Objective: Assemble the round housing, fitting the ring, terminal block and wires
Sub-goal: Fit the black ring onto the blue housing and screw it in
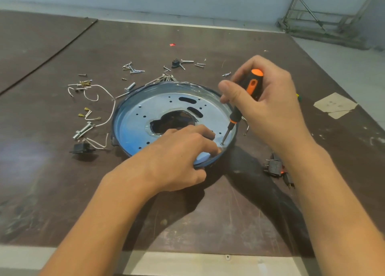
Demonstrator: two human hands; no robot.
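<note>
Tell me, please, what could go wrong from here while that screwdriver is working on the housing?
1. The screwdriver leans at a slant, so its tip may slip and jab the fingers of the left hand beside it.
2. Only that hand steadies the housing; it may shift under pressure.
3. That could scatter the loose screws behind it.

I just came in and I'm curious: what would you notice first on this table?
The big round metal dish, shining blue in the middle of the table, catches the eye first. An orange and black screwdriver is held over its right side, tip down near the rim. Behind and to the left of the dish lie scattered screws and white wires.
</note>
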